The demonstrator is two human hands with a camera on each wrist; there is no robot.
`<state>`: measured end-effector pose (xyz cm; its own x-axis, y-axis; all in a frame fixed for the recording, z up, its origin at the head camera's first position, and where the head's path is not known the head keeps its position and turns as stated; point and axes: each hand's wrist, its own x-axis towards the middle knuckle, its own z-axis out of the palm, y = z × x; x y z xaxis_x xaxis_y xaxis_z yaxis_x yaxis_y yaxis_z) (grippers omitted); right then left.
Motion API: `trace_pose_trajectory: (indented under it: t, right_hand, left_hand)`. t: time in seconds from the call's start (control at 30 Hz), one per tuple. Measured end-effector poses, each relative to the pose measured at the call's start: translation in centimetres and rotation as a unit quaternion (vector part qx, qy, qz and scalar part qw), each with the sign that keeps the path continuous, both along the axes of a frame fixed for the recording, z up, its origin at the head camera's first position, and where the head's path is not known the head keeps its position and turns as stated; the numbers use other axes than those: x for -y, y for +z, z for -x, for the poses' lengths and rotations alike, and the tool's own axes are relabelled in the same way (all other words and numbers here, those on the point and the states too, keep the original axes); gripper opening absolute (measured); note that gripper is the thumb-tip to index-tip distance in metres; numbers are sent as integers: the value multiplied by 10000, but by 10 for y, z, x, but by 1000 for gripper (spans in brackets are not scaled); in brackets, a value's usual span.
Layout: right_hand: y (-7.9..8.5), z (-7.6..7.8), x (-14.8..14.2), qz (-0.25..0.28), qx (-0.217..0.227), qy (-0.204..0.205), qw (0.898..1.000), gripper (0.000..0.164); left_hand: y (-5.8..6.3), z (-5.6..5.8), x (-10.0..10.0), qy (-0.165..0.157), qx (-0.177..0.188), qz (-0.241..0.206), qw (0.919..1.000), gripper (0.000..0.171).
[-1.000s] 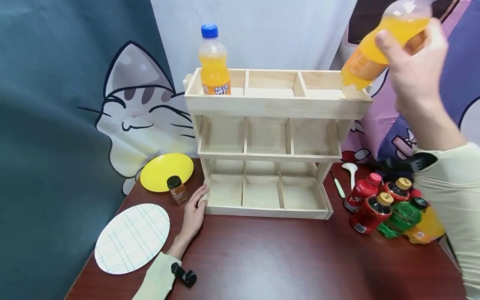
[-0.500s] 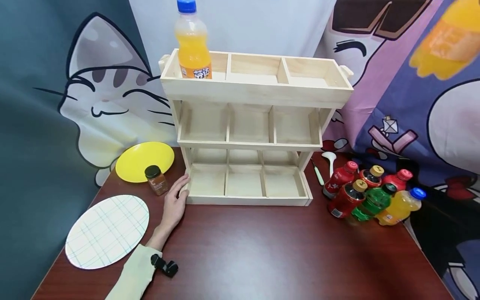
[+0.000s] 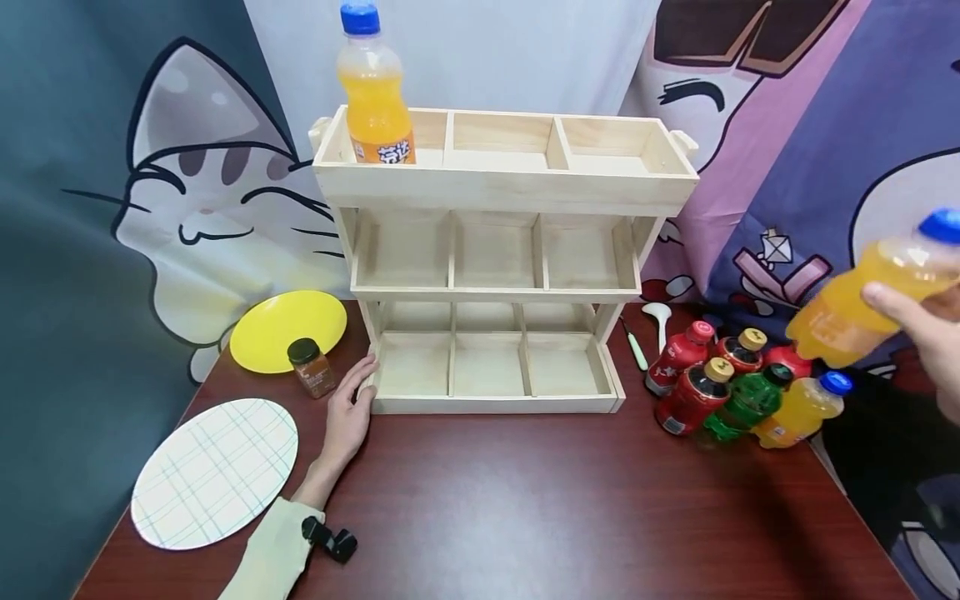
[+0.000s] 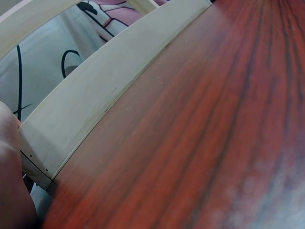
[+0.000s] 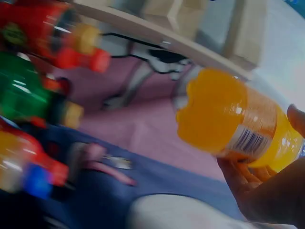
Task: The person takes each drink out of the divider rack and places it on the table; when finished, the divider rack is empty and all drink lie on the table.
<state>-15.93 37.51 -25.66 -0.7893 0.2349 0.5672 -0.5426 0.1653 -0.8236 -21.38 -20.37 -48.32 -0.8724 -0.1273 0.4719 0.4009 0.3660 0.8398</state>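
Note:
My right hand (image 3: 933,346) grips an orange soda bottle (image 3: 862,304) with a blue cap, tilted in the air at the right of the head view. In the right wrist view, fingers and thumb wrap round this bottle (image 5: 219,117), its base away from the hand. My left hand (image 3: 348,417) rests against the lower left side of a three-tier wooden shelf (image 3: 495,190), its fingers fairly straight. Another orange soda bottle (image 3: 375,108) stands in the top tier's left compartment. The shelf's bottom board (image 4: 95,78) crosses the left wrist view.
Several red, green and orange drink bottles (image 3: 742,404) stand grouped on the table (image 3: 525,500) at right. A white ladle (image 3: 657,321) and a green-handled tool (image 3: 636,348) lie beside the shelf. At left are a yellow plate (image 3: 262,337), a brown jar (image 3: 313,371) and a checked white plate (image 3: 217,475).
The right hand has carried its bottle from the top tier's right end, out to the right, then down near the grouped bottles. The head view has shifted; the left hand stays at the shelf.

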Motion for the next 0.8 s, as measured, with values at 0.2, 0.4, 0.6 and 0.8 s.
trace_pose_trajectory:
  t: [0.2, 0.4, 0.6, 0.8]
  right_hand:
    - [-62, -19, -11, 879, 263, -914, 9916, 51]
    - [-114, -45, -25, 1544, 673, -1208, 9783, 55]
    - [-160, -65, -44, 1302, 1664, -2240, 9514, 59]
    - [-196, -68, -62, 1295, 2387, -2640, 9255, 62]
  left_hand:
    - [-1, 0, -5, -72, -1, -94, 9999, 34]
    - [-3, -3, -7, -31, 75, -151, 9999, 35]
    - [-3, -3, -7, -79, 79, -184, 9998, 35]
    - [-1, -1, -2, -49, -1, -135, 9999, 34]
